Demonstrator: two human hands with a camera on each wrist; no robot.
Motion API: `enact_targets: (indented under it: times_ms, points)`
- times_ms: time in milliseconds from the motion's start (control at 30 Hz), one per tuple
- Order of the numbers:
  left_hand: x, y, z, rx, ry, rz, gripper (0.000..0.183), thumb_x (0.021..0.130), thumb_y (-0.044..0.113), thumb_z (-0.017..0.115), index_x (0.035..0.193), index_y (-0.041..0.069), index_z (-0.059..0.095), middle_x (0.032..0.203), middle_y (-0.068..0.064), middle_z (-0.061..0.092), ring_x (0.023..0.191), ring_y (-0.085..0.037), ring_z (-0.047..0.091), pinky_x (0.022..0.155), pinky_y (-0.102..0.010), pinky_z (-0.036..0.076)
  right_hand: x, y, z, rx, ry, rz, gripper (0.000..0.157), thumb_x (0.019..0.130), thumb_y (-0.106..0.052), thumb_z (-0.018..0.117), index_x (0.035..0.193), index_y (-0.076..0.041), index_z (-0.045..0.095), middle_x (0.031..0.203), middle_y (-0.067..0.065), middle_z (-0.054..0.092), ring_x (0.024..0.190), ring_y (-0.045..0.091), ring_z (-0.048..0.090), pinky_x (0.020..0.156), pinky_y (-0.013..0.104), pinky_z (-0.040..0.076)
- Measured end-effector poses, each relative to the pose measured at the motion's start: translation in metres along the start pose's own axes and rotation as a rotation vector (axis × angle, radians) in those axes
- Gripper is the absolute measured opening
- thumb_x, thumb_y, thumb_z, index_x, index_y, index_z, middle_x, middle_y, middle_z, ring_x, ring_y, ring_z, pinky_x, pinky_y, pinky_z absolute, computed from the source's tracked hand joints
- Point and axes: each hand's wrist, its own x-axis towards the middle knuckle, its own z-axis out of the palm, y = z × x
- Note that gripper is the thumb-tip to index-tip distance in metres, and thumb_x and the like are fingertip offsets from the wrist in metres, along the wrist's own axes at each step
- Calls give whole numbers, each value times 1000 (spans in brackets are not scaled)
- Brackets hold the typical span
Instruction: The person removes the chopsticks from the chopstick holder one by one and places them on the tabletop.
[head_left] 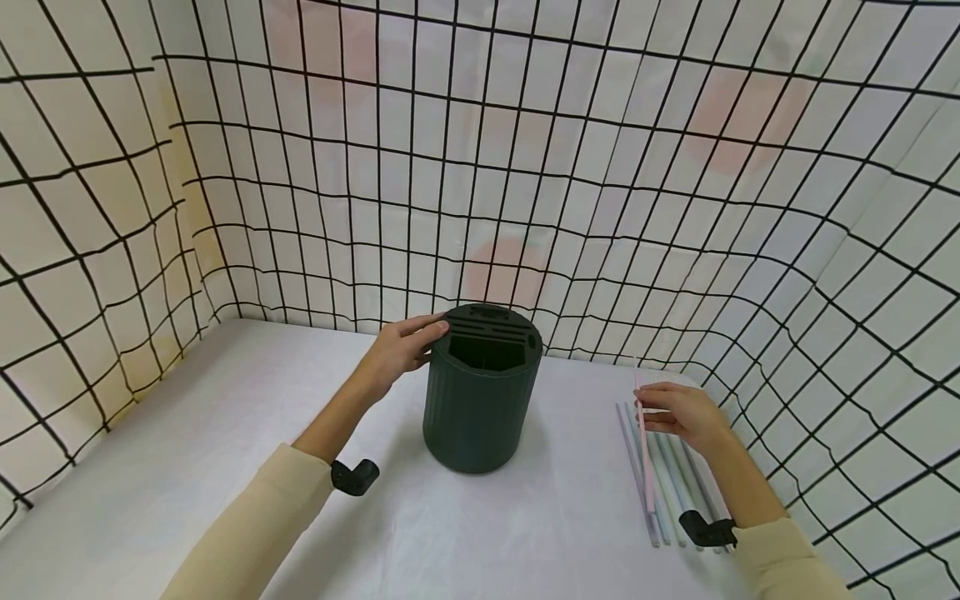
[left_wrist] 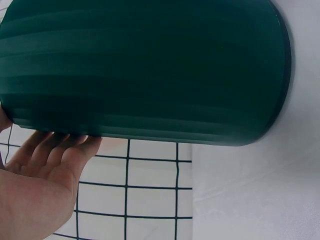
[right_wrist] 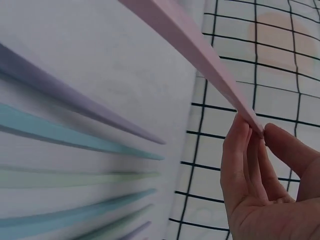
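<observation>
A dark green ribbed pen holder (head_left: 480,408) with slots and a larger opening in its top stands upright on the white surface. My left hand (head_left: 405,343) holds it at the upper left, thumb by the rim and fingers against the side; in the left wrist view the left hand (left_wrist: 50,175) reaches partly behind the pen holder (left_wrist: 150,75). On the right, my right hand (head_left: 682,410) pinches a long, thin pink stick (head_left: 647,467) between thumb and fingertips. The right wrist view shows the pink stick (right_wrist: 200,52) raised, its far end in the right hand (right_wrist: 265,185).
Several pastel sticks in purple, blue and green (head_left: 663,483) lie side by side beneath the right hand. A black wire grid (head_left: 420,175) encloses the back and both sides of the white surface (head_left: 300,375), with pale cloth behind it.
</observation>
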Motion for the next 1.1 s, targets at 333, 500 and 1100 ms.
enact_targets:
  times_ms: [333, 500, 1100]
  points:
    - [0, 1, 0, 6, 4, 6, 55, 100, 44, 64, 147, 18, 56, 146, -9, 59, 136, -25, 56, 110, -43, 49, 13, 32, 5, 8, 12, 61, 27, 100, -16, 66, 120, 2, 67, 94, -5, 74, 86, 17, 75, 74, 30, 65]
    - [0, 1, 0, 3, 0, 6, 55, 99, 44, 64, 147, 18, 56, 146, -8, 59, 136, -24, 56, 110, -42, 49, 16, 40, 10, -23, 17, 90, 37, 99, -16, 67, 126, 9, 61, 94, -2, 75, 83, 17, 74, 73, 32, 65]
    - [1, -1, 0, -1, -3, -1, 56, 99, 46, 64, 147, 18, 55, 146, -7, 58, 136, -24, 56, 112, -43, 48, 16, 60, 19, -130, 42, 104, 38, 96, -16, 71, 120, 12, 64, 92, 6, 74, 79, 16, 71, 72, 32, 65]
